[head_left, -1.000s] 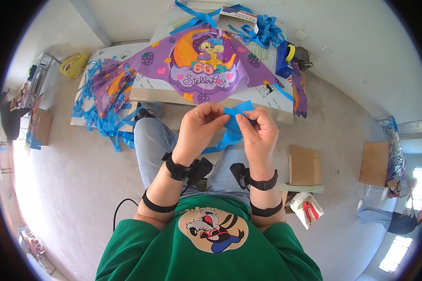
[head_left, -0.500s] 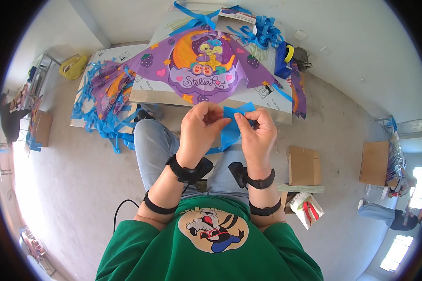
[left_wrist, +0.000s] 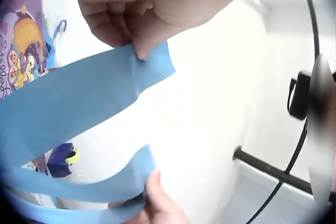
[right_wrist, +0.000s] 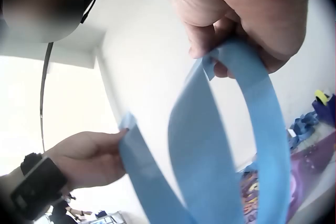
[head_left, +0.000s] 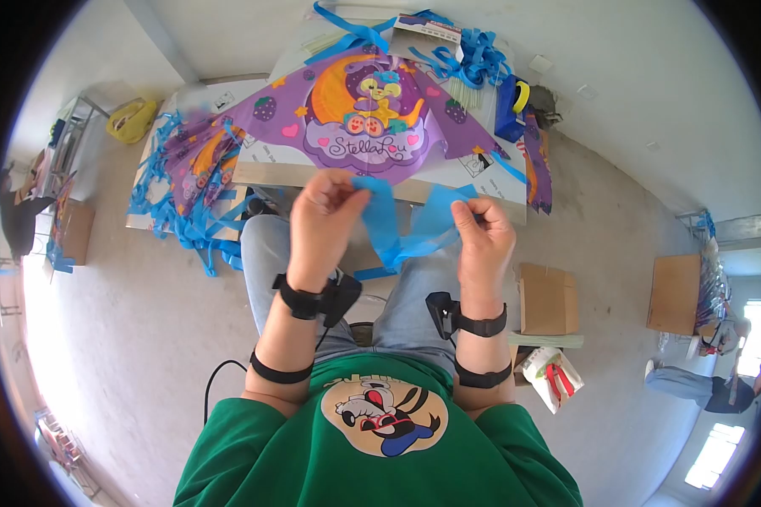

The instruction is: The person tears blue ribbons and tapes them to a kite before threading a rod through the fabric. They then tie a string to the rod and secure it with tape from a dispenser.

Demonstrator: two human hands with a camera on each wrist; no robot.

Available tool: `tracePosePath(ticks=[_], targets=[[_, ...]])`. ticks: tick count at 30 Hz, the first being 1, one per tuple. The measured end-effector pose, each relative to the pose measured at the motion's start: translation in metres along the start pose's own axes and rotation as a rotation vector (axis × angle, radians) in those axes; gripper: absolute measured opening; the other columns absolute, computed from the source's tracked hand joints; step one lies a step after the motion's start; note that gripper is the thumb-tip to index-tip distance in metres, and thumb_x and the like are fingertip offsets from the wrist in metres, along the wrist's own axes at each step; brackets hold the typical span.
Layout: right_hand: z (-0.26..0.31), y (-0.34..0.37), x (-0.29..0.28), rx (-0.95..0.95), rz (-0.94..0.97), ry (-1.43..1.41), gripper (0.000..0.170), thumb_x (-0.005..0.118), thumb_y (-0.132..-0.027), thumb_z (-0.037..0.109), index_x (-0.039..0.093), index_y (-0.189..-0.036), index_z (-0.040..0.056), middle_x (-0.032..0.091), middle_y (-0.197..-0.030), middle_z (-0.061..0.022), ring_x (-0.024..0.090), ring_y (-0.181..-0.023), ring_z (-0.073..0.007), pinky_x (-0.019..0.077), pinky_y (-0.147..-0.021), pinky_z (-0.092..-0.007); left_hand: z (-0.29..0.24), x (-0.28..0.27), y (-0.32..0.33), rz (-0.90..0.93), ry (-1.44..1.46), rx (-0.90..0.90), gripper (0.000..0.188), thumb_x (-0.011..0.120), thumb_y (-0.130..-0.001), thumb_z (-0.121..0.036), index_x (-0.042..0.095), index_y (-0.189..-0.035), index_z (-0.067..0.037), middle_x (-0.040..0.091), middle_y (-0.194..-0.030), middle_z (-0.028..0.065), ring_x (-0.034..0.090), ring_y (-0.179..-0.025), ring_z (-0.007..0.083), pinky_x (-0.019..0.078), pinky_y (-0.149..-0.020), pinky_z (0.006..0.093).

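Note:
A blue ribbon (head_left: 383, 221) hangs in a V between the two hands, above the lap. The left hand (head_left: 321, 221) pinches one end of it between thumb and fingers; in the left wrist view that flat end of the ribbon (left_wrist: 79, 95) sticks out past the thumb tip. The right hand (head_left: 485, 245) pinches another part, and in the right wrist view two lengths of ribbon (right_wrist: 205, 140) hang from its fingers. Beyond the hands, a purple printed kite sheet (head_left: 271, 114) lies spread on the table (head_left: 279, 175).
Tangled blue ribbons (head_left: 196, 232) and another purple sheet (head_left: 203, 152) lie at the left. A blue tape dispenser (head_left: 508, 118) stands at the table's right, near an open box (head_left: 427, 40). A cardboard box (head_left: 548, 297) is right of the legs. Another person (head_left: 719, 397) is at far right.
The hands were close together over the bunched ribbon and have moved apart, the left hand going left and the right hand slightly right. The ribbon has opened out between them.

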State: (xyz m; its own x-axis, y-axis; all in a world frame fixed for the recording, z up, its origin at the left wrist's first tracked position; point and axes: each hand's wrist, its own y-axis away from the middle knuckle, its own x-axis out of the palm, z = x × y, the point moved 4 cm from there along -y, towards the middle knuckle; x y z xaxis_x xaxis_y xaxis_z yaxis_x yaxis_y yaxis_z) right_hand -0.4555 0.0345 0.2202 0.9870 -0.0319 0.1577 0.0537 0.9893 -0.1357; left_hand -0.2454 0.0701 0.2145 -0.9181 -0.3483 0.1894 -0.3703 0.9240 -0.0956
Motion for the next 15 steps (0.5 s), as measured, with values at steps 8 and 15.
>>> tracePosePath(ticks=[8, 15], targets=[[-0.009, -0.014, -0.031, -0.227, -0.057, 0.577, 0.014, 0.059, -0.087, 0.006, 0.066, -0.099, 0.0021, 0.062, -0.084, -0.0033, 0.055, -0.071, -0.0095, 0.0439, -0.064, -0.0232, -0.032, -0.076, -0.006, -0.037, 0.346, 0.023, 0.013, 0.054, -0.088, 0.001, 0.056, -0.099, -0.006, 0.058, -0.089, 0.0025, 0.055, -0.077, 0.0101, 0.0448, -0.074, 0.0247], [-0.031, -0.017, -0.049, -0.075, -0.097, 0.437, 0.03, 0.058, -0.086, 0.0, 0.061, -0.115, 0.0039, 0.063, -0.088, -0.0033, 0.054, -0.075, -0.0083, 0.0437, -0.069, -0.0222, -0.099, -0.099, 0.015, 0.426, 0.812, 0.177, 0.013, 0.051, -0.091, -0.001, 0.051, -0.102, -0.006, 0.056, -0.086, 0.0032, 0.057, -0.07, 0.0108, 0.0469, -0.058, 0.0242]])
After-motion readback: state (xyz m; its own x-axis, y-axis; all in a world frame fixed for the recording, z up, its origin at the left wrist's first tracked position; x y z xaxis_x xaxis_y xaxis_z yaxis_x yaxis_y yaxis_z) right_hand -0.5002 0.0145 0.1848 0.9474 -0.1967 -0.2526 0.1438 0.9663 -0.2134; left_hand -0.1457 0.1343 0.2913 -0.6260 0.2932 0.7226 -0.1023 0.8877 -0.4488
